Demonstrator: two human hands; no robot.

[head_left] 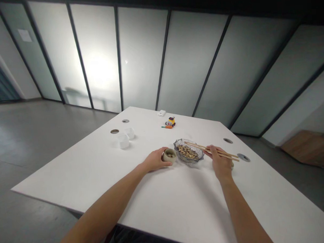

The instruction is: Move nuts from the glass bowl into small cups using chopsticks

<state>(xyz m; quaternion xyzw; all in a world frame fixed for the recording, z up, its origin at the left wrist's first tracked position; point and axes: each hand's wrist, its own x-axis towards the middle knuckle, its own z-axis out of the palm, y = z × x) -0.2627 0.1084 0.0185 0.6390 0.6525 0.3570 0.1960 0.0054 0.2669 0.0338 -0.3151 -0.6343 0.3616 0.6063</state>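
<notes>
My left hand [155, 159] is wrapped round a small pale-green cup [170, 160], tilted a little, with a few brownish seeds inside. To its right stands a clear glass bowl [196, 162] with a scalloped rim, holding a heap of brown-shelled seeds [187, 152]. In my right hand [218, 159] is a pair of wooden chopsticks [228, 155]. Their tips reach over the bowl, above the seeds; whether a seed is between them I cannot tell. Partly hidden behind my right hand is a small pale object [232, 164].
Two clear plastic containers [123, 141] stand on the white table [100, 174] at the left. Farther back are a yellow toy vehicle [171, 121], an orange carrot-shaped item [167, 127] and a white box-like object [161, 113]. Round holes [114, 131] pierce the tabletop near its sides.
</notes>
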